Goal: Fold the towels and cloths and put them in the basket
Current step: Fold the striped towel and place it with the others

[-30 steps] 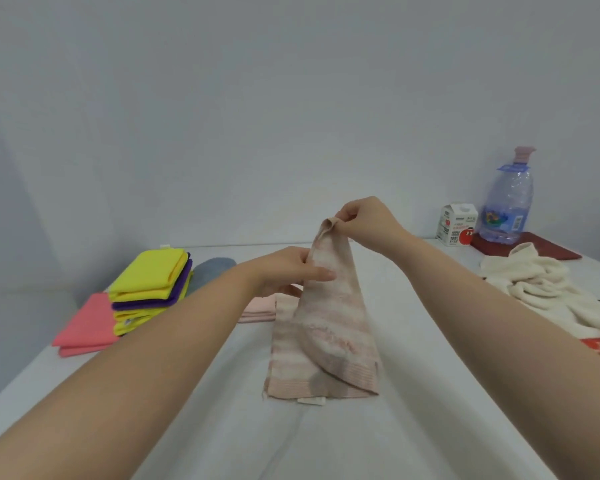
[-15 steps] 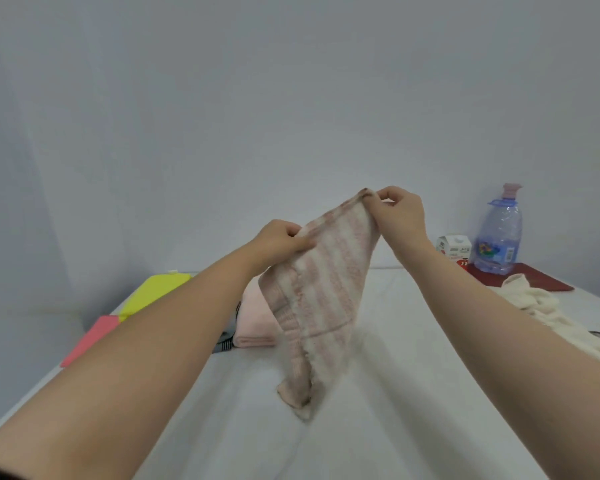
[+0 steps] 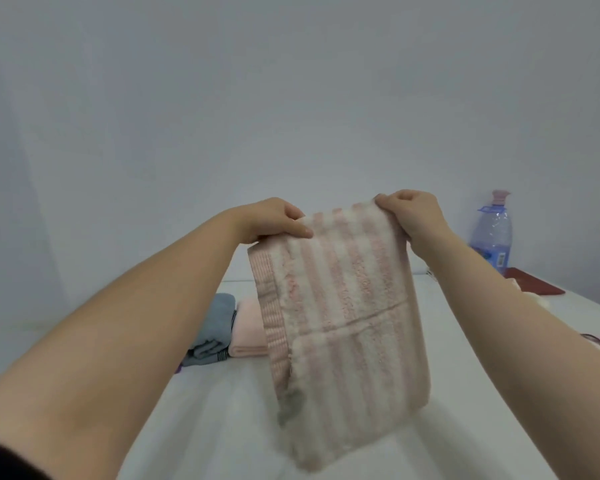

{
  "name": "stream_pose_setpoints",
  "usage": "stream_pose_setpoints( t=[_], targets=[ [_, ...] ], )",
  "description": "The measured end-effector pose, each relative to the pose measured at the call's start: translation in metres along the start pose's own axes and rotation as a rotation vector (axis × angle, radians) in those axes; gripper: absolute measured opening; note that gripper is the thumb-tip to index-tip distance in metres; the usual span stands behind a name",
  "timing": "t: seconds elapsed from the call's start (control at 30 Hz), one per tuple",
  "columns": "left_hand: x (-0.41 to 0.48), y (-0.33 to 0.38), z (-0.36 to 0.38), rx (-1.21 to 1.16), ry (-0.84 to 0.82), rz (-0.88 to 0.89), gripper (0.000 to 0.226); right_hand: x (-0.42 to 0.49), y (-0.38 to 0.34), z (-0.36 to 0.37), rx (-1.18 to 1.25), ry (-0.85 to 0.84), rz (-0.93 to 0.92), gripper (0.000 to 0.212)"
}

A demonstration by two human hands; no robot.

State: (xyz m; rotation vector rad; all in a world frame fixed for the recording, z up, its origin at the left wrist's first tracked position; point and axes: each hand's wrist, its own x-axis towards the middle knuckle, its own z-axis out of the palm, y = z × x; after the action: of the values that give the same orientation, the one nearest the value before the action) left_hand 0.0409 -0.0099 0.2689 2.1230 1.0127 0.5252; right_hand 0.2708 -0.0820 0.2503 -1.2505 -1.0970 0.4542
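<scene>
Left grip (image 3: 274, 220) and right grip (image 3: 413, 216) are each pinching a top corner of the pink-striped towel (image 3: 347, 323), which is hanging over the surface (image 3: 222, 427) seemingly mid-fold, while a blue-grey towel (image 3: 212, 327) and pink towel (image 3: 248, 336) are lying folded behind, with no basket showing.

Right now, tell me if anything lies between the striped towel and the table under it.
Nothing visible does. The left hand and right hand pinch the striped towel by its top corners; it hangs over bare table. The blue towel and pink towel lie to its left.
</scene>
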Motion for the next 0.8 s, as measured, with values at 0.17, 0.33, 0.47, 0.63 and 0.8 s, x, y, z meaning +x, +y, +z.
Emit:
stream_pose_setpoints(
  t=[0.17,0.33,0.47,0.63,0.8],
  targets=[
    [0.034,-0.034,0.034,0.450,0.136,-0.005,0.017,0.012,0.066,-0.002,-0.337,-0.018,0.012,0.022],
    [0.078,-0.075,0.082,0.691,0.262,-0.032,0.010,0.025,0.127,0.002,-0.494,-0.009,0.085,0.017],
    [0.106,-0.101,0.109,0.792,0.339,-0.040,0.018,0.036,0.170,0.006,-0.412,-0.025,0.195,0.022],
    [0.123,-0.114,0.127,0.779,0.492,0.027,0.016,0.049,0.204,0.006,-0.319,0.032,0.212,0.021],
    [0.119,-0.120,0.137,0.728,0.607,0.139,0.012,0.036,0.195,0.001,-0.191,0.079,0.224,0.018]
  ],
)
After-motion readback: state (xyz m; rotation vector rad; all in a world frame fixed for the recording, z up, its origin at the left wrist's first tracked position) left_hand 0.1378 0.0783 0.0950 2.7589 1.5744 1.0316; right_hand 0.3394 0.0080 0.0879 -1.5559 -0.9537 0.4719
